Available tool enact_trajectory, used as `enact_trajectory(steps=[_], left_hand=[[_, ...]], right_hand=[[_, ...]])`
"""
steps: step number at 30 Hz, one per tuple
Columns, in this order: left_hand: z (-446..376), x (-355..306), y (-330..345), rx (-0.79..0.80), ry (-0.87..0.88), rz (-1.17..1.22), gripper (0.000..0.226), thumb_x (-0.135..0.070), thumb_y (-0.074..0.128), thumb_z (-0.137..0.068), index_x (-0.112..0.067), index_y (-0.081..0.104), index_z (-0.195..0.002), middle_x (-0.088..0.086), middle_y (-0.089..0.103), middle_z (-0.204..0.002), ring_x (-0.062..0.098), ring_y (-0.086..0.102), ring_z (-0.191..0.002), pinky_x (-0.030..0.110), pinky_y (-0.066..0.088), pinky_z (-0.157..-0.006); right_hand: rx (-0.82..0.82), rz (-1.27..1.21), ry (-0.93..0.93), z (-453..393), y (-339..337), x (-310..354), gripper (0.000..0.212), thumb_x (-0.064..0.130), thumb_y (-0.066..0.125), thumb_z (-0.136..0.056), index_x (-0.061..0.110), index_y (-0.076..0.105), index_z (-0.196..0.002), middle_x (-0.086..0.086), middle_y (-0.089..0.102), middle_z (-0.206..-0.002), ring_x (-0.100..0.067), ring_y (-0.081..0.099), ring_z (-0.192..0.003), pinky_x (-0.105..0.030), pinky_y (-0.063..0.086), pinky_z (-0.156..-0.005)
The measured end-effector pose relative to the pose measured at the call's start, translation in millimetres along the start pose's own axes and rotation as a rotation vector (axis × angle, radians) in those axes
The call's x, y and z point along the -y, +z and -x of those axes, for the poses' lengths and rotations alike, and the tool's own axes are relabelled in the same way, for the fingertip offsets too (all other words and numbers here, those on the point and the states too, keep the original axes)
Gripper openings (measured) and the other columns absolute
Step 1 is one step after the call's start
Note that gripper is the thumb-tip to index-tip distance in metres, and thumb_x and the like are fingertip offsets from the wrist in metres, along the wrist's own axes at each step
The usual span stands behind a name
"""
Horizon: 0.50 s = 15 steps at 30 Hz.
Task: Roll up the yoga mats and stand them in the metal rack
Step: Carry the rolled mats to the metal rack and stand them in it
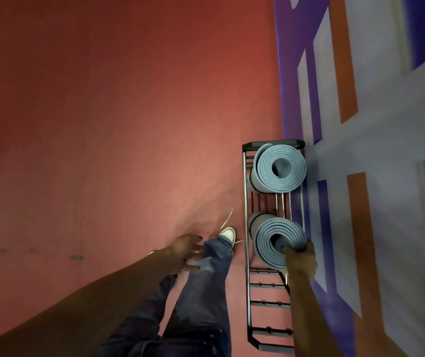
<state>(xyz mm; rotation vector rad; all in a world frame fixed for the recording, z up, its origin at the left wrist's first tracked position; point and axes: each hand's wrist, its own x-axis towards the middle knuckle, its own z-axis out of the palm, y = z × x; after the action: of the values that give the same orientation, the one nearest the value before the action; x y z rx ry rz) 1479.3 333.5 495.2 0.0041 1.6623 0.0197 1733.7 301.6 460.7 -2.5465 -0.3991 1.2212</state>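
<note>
Two rolled light-blue yoga mats stand upright in a narrow metal rack [246, 191] against the wall. The far mat [278, 168] fills the rack's far end. The near mat [274, 240] stands in the middle section, and my right hand [300, 258] grips its top rim, fingers hooked into the roll's hollow core. My left hand [187, 251] hangs over my leg with fingers spread and holds nothing.
The rack's near sections [268, 302] show bare wire rungs. A wall painted in purple, white and orange blocks [360, 150] runs along the right. Red floor [103, 150] stretches to the left. My jeans leg and white shoe [228, 234] are beside the rack.
</note>
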Motion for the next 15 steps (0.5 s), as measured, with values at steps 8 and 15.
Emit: enact_trajectory(steps=[8, 15], left_hand=[[-9, -3, -5, -0.001, 0.009, 0.027, 0.013, -0.023, 0.050, -0.094, -0.018, 0.062, -0.095, 0.007, 0.061, -0.103, 0.024, 0.058, -0.096, 0.044, 0.047, -0.088], [-7, -17, -1, 0.015, 0.038, 0.037, 0.012, -0.024, 0.051, -0.094, -0.022, 0.063, -0.093, 0.004, 0.059, -0.106, 0.024, 0.053, -0.108, 0.038, 0.048, -0.081]], right_hand=[[0.020, -0.016, -0.060, -30, 9, 52, 0.055, 0.014, 0.070, -0.081, 0.011, 0.049, -0.131, -0.015, 0.060, -0.121, -0.038, 0.059, -0.108, -0.047, 0.053, -0.084], [0.074, 0.055, -0.040, -42, 18, 57, 0.061, 0.018, 0.066, -0.085, 0.010, 0.038, -0.138, -0.021, 0.056, -0.126, -0.043, 0.054, -0.114, -0.051, 0.048, -0.090]])
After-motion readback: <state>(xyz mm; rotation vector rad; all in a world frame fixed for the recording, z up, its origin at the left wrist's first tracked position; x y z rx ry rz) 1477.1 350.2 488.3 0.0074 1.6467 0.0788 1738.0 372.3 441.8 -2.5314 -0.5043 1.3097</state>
